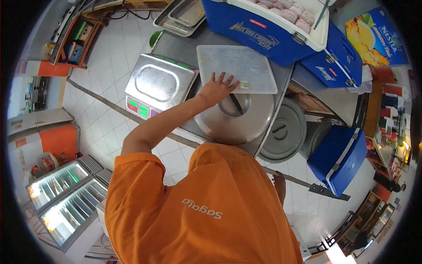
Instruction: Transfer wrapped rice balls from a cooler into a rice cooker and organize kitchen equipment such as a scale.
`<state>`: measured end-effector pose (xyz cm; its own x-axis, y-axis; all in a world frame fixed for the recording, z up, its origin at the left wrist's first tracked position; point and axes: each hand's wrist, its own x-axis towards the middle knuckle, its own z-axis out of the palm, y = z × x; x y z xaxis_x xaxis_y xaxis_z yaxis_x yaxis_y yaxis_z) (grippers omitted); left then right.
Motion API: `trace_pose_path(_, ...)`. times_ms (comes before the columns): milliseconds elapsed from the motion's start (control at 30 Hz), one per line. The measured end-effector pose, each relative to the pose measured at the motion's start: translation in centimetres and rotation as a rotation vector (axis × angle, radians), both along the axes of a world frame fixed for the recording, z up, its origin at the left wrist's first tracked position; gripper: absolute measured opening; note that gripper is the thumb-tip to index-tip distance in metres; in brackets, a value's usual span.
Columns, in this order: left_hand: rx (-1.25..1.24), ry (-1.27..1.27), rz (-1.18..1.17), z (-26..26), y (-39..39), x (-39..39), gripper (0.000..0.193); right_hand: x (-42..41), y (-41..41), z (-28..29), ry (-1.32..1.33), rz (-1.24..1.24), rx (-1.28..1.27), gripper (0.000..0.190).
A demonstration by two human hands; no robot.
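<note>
My left hand (pixel 220 88) lies palm down, fingers spread, on the near edge of a whitish plastic board (pixel 235 62). Beside it the board overlaps a large round metal lid (pixel 254 127) with a dark handle. Low by my right side hangs my right hand (pixel 279 184), partly hidden by my orange shirt; its grip is unclear. A digital scale (pixel 156 82) with a metal plate and green displays is left of the board. Behind the board, a blue cooler box (pixel 244 31) stands open, holding several wrapped pinkish pieces (pixel 288 15).
Metal trays (pixel 179 24) lie at the back of the metal table (pixel 178 43). Right of it are a closed blue cooler (pixel 333 62), a grey round bin lid (pixel 283 132) and another blue cooler (pixel 339 158) near the tiled floor. Glass-fronted display fridges (pixel 66 198) stand at the lower left.
</note>
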<state>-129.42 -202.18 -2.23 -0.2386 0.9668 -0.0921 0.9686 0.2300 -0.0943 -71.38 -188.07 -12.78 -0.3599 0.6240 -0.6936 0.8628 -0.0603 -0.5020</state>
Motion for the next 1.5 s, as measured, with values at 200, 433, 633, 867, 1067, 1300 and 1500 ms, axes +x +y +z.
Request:
trace_pose_path(200, -0.006, 0.011, -0.004, 8.5, -4.3, 0.9, 0.070, 1.4, -0.2, -3.6, 0.053, -0.038, -0.087, 0.039)
trace_pose_path(433, -0.057, 0.024, 0.376, 10.1, -17.3, 1.8, 0.087, 4.1, -2.2, -6.2, -0.013, 0.129, -0.067, 0.038)
trace_pose_path(633, -0.030, 0.013, 0.707, 1.6, -21.8, 2.1, 0.085, 5.8, -2.3, -7.6, -0.077, 0.287, -0.036, 0.037)
trace_pose_path(867, 0.017, 0.027, 0.719, -2.7, -22.2, 3.0, 0.084, -1.8, 3.4, -3.9, -0.006, 0.345, 0.197, 0.035)
trace_pose_path(1067, -0.084, -0.089, 0.741, 2.8, -17.9, 5.1, 0.091, -20.2, 3.8, 3.3, 0.474, 0.119, 0.416, 0.026)
trace_pose_path(1300, 0.489, -0.711, 0.473, 0.1, -11.8, 9.0, 0.065, -40.2, -2.1, 5.4, 0.505, 0.525, 0.246, 0.066)
trace_pose_path(1500, 0.451, -1.145, 0.592, -3.1, -11.8, 12.4, 0.056, -41.5, -2.1, -1.4, 0.290, 0.512, 0.295, 0.060)
